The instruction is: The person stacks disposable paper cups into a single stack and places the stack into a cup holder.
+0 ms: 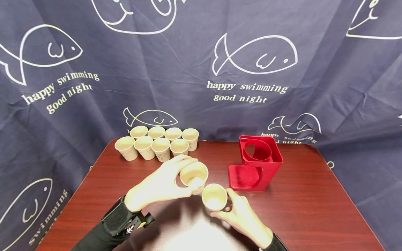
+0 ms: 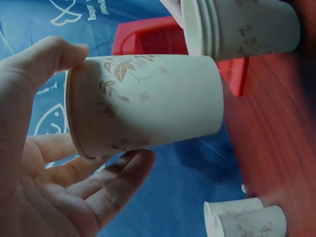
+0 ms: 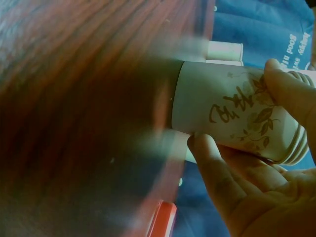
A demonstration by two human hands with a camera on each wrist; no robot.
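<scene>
Gripping 1 paper cup [image 1: 194,176], the left hand [image 1: 158,186] meets the right hand [image 1: 242,216], holding seemingly 3 nested cups [image 1: 214,198] at 4 o'clock.

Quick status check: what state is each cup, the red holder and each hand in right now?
Left hand: holds a single paper cup, tilted, mouth toward the camera.
Right hand: holds a nested stack of cups, several rims showing.
Eight cups: upright, two rows, at the table's back left.
Red holder: upright on the table, ring empty.

A dark reddish wooden table [image 1: 314,209] stands against a navy cloth backdrop [image 1: 345,87] — white fish outlines and lettering.
</scene>
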